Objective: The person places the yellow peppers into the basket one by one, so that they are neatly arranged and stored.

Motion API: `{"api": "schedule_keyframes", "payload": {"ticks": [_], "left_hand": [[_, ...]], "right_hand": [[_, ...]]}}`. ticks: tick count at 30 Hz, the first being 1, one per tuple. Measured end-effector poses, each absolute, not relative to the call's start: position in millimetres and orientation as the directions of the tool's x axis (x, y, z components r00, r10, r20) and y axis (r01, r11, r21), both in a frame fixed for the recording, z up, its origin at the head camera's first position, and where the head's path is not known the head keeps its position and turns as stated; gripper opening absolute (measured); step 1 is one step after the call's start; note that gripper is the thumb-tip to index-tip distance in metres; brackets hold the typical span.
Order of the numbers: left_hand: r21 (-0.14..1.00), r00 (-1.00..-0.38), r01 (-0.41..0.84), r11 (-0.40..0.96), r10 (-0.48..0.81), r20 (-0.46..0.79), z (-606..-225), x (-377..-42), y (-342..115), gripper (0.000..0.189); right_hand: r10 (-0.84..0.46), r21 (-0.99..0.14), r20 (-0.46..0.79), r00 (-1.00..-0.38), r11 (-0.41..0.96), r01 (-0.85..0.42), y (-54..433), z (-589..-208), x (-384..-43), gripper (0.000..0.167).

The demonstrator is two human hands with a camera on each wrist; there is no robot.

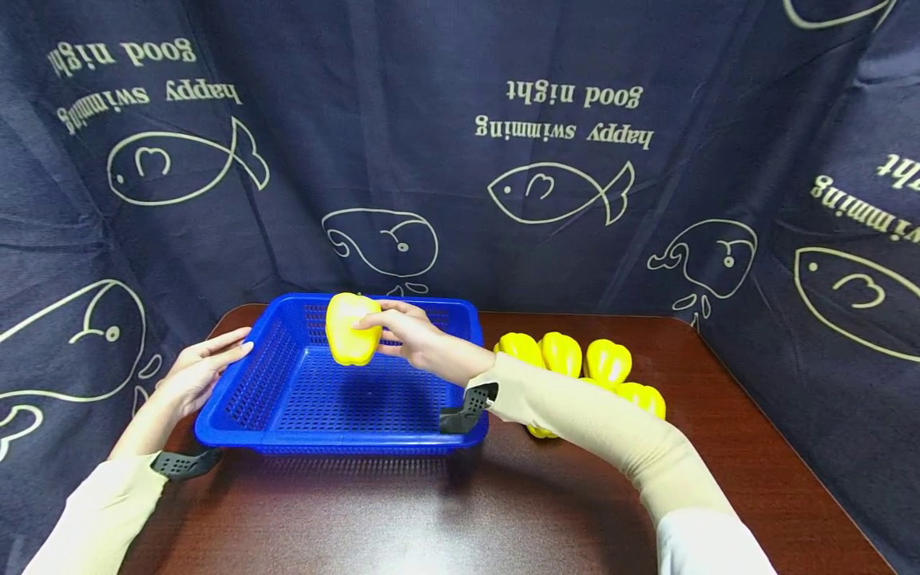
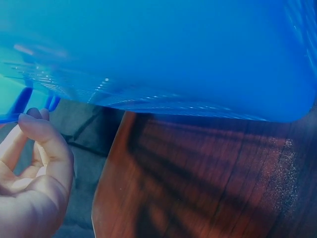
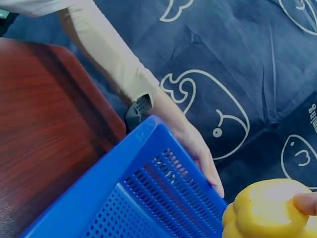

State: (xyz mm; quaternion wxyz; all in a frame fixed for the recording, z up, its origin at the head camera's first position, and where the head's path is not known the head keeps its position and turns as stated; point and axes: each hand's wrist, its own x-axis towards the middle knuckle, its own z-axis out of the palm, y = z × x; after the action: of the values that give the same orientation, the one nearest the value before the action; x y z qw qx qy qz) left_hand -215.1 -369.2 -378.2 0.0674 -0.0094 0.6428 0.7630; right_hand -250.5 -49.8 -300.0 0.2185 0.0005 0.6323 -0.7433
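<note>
Head view: the two hands stood apart, each clamped on a different object. The right hand (image 1: 410,331), left of the frame's centre, pinched a yellow bell pepper (image 1: 352,329) between thumb and fingers, above the interior of a blue perforated plastic basket (image 1: 345,438). The left hand (image 1: 201,371), at the left of the frame, gripped the basket's rim; in the left wrist view its thumb and a finger closed at the left edge. Right of centre, a cluster of yellow bell peppers (image 1: 608,362) lay on a reddish-brown table (image 1: 762,447), partly hidden by the cream right sleeve (image 1: 589,407). A dark blue curtain (image 1: 446,88), printed with fish, whales and inverted lettering, filled the upper frame. Right wrist view: the held pepper occupied the lower right corner
</note>
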Motion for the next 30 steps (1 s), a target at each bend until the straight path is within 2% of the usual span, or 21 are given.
{"api": "schedule_keyframes", "payload": {"ticks": [9, 20, 30], "left_hand": [[0.978, -0.991, -0.116, -0.175, 0.086, -0.102, -375.6, -214.6, -367.9, 0.029], [0.977, -0.992, -0.11, -0.185, 0.078, -0.097, -377.0, -214.0, -369.7, 0.03], [0.978, -0.992, -0.121, -0.17, 0.056, -0.112, -378.1, -215.3, -368.2, 0.026]], "right_hand": [[-0.284, -0.938, -0.304, -0.909, -0.078, 0.338, -76.7, -311.2, -262.9, 0.054], [-0.179, -0.95, -0.288, -0.941, -0.069, 0.304, -108.4, -328.1, -274.2, 0.047], [-0.119, -0.943, -0.317, -0.941, -0.068, 0.326, -127.4, -342.0, -279.7, 0.045]]}}
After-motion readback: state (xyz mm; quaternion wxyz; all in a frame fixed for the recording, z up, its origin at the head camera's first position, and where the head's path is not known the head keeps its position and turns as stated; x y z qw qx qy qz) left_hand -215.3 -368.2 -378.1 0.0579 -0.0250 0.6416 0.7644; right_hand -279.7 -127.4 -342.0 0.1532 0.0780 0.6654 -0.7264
